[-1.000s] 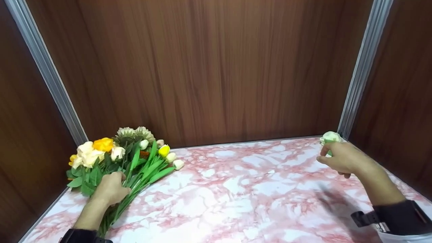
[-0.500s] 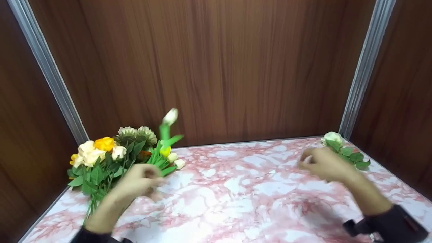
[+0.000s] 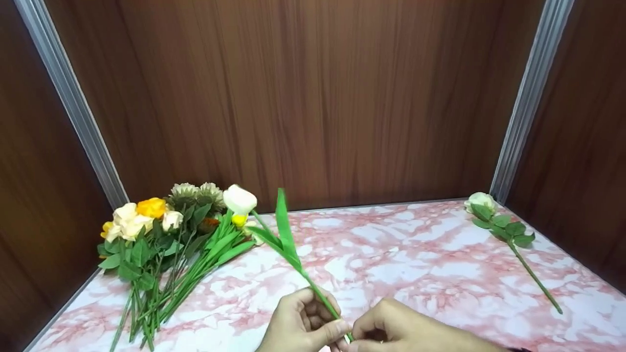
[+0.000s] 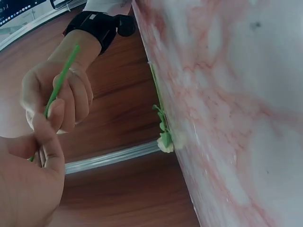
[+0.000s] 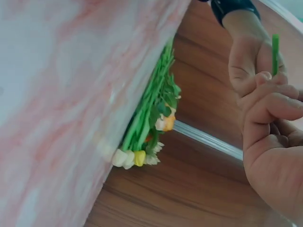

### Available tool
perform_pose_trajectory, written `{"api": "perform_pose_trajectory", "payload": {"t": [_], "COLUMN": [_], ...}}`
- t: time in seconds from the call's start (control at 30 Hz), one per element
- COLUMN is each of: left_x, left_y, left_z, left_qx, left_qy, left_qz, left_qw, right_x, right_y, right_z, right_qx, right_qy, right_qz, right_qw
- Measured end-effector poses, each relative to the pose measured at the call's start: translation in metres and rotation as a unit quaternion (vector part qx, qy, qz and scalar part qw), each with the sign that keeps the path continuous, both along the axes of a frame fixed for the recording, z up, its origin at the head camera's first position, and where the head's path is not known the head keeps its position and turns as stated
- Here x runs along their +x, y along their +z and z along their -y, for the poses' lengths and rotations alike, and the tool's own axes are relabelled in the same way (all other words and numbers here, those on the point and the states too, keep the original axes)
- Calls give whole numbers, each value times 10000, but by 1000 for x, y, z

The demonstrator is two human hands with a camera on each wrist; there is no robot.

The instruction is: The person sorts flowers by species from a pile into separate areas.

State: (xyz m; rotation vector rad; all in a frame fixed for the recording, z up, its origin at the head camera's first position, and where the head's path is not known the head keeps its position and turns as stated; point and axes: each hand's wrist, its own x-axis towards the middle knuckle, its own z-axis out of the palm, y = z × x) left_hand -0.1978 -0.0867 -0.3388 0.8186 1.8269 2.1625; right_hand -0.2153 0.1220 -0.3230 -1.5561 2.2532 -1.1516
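A white tulip (image 3: 239, 199) with long green leaves leans up and to the left above the table. My left hand (image 3: 303, 322) holds its green stem between thumb and fingers, low down. Close beside it, my right hand (image 3: 403, 325) pinches the stem near the lower end. From the left wrist, the bare stem (image 4: 60, 82) crosses in front of the right hand's fingers. The right wrist view shows the stem end (image 5: 275, 52) sticking out past both hands, whose fingertips meet.
A pile of roses (image 3: 132, 222), tulips (image 3: 238, 220) and pale spiky blooms (image 3: 210, 192) lies at the left. One white rose (image 3: 481, 201) lies alone at the right. Brown wood-grain panels (image 3: 313, 107) enclose the pink marbled table (image 3: 420, 278) at back and sides.
My left hand has drawn a white tulip from the pile and brought it to the front middle. My right hand has left the white rose and moved in to the tulip's stem.
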Motion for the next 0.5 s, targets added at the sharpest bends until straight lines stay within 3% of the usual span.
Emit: {"api": "perform_pose_trajectory", "payload": {"t": [0.13,0.2,0.23,0.27,0.3,0.37,0.43,0.5], "left_x": [-6,-14,-19,-25,-33,-52,-72,-92], "left_y": [1,5,7,11,14,19,20,17], "left_z": [2,9,16,25,36,63,96,132], "left_qx": [-594,-1285,-1731,-2236,-2790,-3791,-4648,-5256], "left_qy": [44,231,426,754,1179,2146,2904,3378], "left_qz": [-659,-1327,-1668,-1967,-2248,-2549,-2357,-1955], "left_qw": [9961,9825,9697,9516,9261,8633,8026,7559], "right_x": [-2,-7,-11,-17,-25,-44,-67,-91], "right_y": [-2,-1,1,4,7,12,16,15], "right_z": [0,-5,-8,-14,-20,-37,-59,-84], "right_qx": [-68,-144,-103,-9,82,344,735,1074], "right_qy": [-255,-570,-826,-1123,-1484,-2326,-3124,-3727], "right_qz": [-1286,-1584,-1483,-1357,-1262,-918,-755,-923], "right_qw": [9913,9856,9854,9844,9808,9676,9441,9171]}}
